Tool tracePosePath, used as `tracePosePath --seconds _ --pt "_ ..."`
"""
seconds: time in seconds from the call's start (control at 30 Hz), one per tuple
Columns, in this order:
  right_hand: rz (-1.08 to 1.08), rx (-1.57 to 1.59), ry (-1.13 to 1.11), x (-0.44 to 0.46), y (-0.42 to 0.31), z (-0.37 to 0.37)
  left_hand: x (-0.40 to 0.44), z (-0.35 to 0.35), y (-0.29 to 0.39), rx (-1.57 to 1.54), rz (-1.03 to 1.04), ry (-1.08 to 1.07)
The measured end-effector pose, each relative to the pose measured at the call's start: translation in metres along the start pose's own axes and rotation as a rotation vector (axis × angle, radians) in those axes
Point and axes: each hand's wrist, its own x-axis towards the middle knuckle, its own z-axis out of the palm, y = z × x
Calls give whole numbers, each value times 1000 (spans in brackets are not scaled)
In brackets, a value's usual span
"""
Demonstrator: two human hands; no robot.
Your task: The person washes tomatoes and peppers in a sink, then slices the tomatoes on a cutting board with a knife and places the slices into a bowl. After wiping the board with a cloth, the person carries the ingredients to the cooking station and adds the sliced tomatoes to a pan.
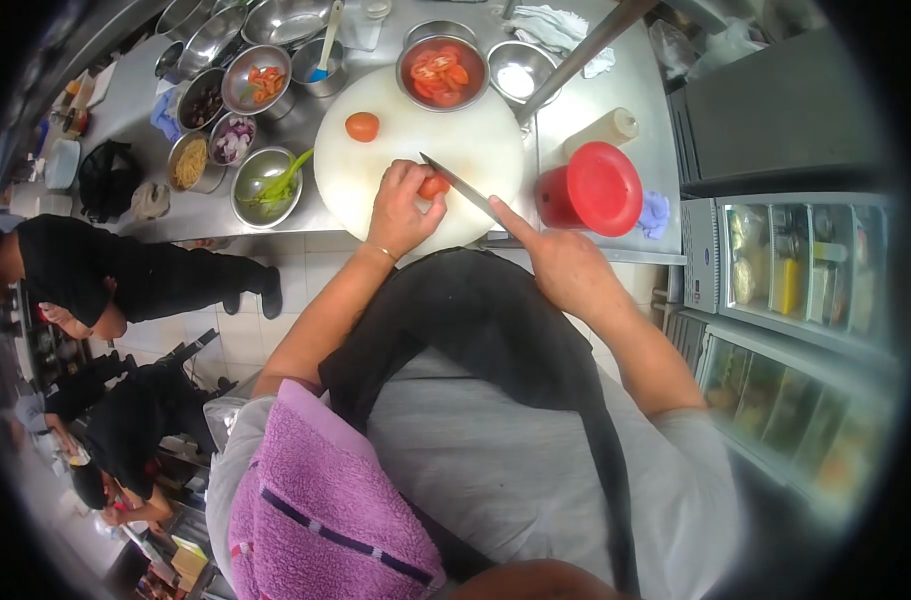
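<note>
My left hand (404, 210) is closed on a tomato (434, 187) at the near part of a round white cutting board (351, 165). In my right hand (566, 265) is a knife (461, 182), the index finger stretched along its spine. The blade lies beside the tomato, pointing away to the left; whether it touches the skin I cannot tell. Another tomato piece (363, 126) rests farther back on the board. At the board's far edge stands a metal bowl of sliced tomatoes (442, 72). The knife handle is hidden in my right hand.
Left of the board are metal bowls with green chillies (276, 190), chopped onion (234, 140) and noodle-like strips (190, 162). To the right stand a red container (604, 188) and a squeeze bottle (616, 128). A metal post (586, 60) rises behind. Other people (126, 265) stand at left.
</note>
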Motion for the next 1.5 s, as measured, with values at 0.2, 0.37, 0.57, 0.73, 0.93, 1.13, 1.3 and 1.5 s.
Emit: tracePosePath --seconds 0.2,0.37,0.57,0.73,0.93,1.13,1.3,1.5 --pt "7 -32 -29 -4 -6 -17 2 -1 1 3 -9 -6" --pt "-13 -11 -16 17 -3 -2 4 -1 -1 16 -5 0" --pt "-57 71 13 71 17 32 5 -3 1 -6 6 -4" --pt "52 187 -52 46 13 8 -1 -3 -1 -23 -9 10" --pt "49 35 -82 15 -3 -15 0 -1 -2 -19 -15 9" --pt "1 14 -56 25 1 0 2 -1 -5 4 32 42" --pt "-52 70 -42 74 9 29 -1 -3 -1 -10 -19 14" --pt "29 153 -40 45 11 7 -8 -3 -3 -63 -54 14"
